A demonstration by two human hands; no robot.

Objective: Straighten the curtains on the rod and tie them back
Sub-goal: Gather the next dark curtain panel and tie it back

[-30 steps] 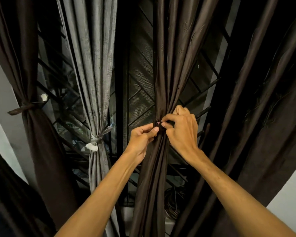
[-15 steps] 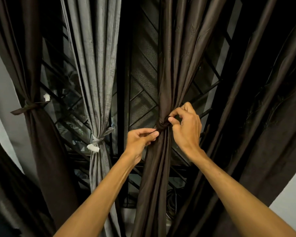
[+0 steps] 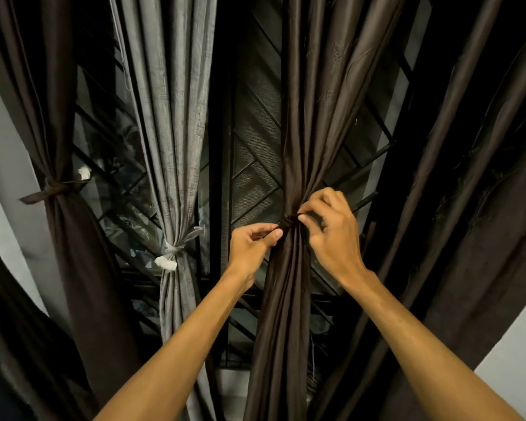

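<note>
Pinching tie (image 3: 288, 220) from either side: left hand (image 3: 252, 247), right hand (image 3: 331, 235) | curtain (image 3: 286, 314) soft, slippery (judged) | hold close to tie.

There was room to reach between the grey curtain (image 3: 170, 117) and the brown curtain (image 3: 286, 314), but window bars (image 3: 255, 165) blocked the back. On the right, another dark curtain (image 3: 468, 223) hung close, maybe touching it.

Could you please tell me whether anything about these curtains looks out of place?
Yes: the far-right dark curtain hangs loose and apparently untied, while the left brown curtain and grey curtain are tied and the middle brown curtain is getting its tie. A ragged white tuft dangles from the grey curtain's knot.
</note>
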